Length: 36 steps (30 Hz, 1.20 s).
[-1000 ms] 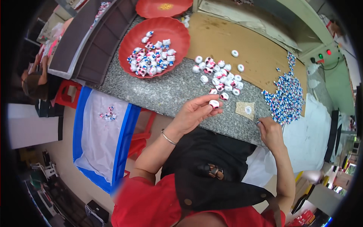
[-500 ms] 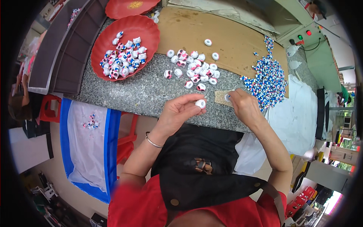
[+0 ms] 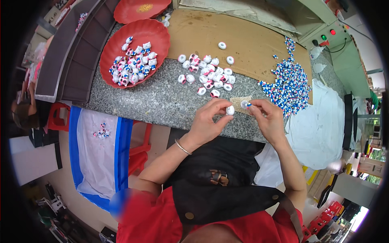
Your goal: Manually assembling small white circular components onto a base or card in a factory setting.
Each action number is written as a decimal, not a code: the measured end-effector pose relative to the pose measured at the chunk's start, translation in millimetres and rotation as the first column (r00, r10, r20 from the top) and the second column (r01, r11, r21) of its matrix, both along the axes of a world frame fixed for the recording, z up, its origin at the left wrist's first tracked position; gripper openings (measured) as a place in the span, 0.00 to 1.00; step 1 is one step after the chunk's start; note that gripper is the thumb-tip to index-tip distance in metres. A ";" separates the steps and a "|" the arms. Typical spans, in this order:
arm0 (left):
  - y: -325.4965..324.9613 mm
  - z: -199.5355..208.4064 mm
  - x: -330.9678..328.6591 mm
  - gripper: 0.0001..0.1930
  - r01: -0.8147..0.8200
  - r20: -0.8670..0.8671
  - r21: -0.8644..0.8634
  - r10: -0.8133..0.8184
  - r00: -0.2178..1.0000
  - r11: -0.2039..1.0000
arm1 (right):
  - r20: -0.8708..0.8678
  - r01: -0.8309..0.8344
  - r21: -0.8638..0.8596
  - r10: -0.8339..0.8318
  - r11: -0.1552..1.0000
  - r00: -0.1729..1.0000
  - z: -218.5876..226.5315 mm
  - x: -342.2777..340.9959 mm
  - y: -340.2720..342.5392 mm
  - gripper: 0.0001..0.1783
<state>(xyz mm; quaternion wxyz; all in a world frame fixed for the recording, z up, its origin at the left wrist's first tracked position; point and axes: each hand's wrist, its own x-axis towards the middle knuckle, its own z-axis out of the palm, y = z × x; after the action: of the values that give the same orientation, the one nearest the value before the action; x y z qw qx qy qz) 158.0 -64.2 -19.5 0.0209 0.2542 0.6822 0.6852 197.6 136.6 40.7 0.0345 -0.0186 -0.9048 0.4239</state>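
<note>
My left hand point(image 3: 207, 124) pinches a small white toy head point(image 3: 230, 110) between thumb and fingertips. Close by on the right, my right hand point(image 3: 269, 123) grips a tiny blue-and-white toy body point(image 3: 249, 105) in its fingertips. That body is beside a small whitish round piece point(image 3: 243, 104) on a tan textured pad point(image 3: 236, 99); whether they touch, I cannot tell. Several white-and-pink toy heads point(image 3: 210, 75) lie loose on the counter beyond my hands. A large heap of tiny blue, white and pink toy bodies point(image 3: 289, 87) spreads at the right.
On the left, a red scalloped bowl point(image 3: 106, 52) holds several joined figures. A second red bowl point(image 3: 125, 12) stands behind it. Cardboard point(image 3: 243, 36) covers the granite counter's point(image 3: 121, 101) back part. Below the edge sits a lined blue bin point(image 3: 123, 158); a grey machine point(image 3: 336, 52) stands far right.
My left hand has moved right with the toy head, which has turned. My right hand has shifted slightly, and a tiny blue-and-white body now shows in its fingertips.
</note>
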 end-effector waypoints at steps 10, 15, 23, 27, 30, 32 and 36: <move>4.3 12.5 5.8 0.16 0.252 0.034 -0.043 -0.250 0.968 0.967 | 0.264 0.146 -0.563 0.010 0.814 0.964 7.1 29.1 -5.6 0.08; 1.2 16.4 -0.8 0.14 0.462 0.376 0.245 -0.523 0.765 0.852 | -0.010 -0.224 -0.187 0.226 0.956 0.974 23.5 25.4 -3.3 0.06; -3.8 2.0 4.6 0.15 0.407 0.573 0.319 -0.516 0.637 0.856 | -0.075 -0.072 -0.297 0.052 0.952 0.996 1.6 37.1 -27.9 0.08; -21.4 10.0 -12.1 0.12 0.387 0.530 0.341 -0.516 0.673 0.857 | -0.158 -0.064 -0.062 0.053 0.996 0.986 -0.1 34.3 -8.2 0.07; -73.9 30.3 -33.7 0.10 0.082 0.199 0.013 -0.083 0.977 0.997 | -0.264 0.202 0.257 -0.132 0.945 0.955 -20.6 46.2 41.6 0.05; -108.6 43.1 -47.5 0.11 -0.303 -0.161 -0.112 0.283 0.945 0.947 | -0.224 0.209 0.449 -0.117 0.869 0.968 -27.3 53.1 70.4 0.05; -170.2 47.0 -81.0 0.12 -0.729 -0.553 -0.360 0.496 0.670 0.583 | -0.195 0.170 0.494 -0.083 0.853 0.977 -29.8 52.7 78.0 0.04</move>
<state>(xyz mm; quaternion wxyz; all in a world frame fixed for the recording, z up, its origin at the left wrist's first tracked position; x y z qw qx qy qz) 77.0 -234.5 27.6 -0.2875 0.1110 0.8836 0.3524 250.3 214.6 10.9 0.1414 -0.0331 -0.9751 0.1677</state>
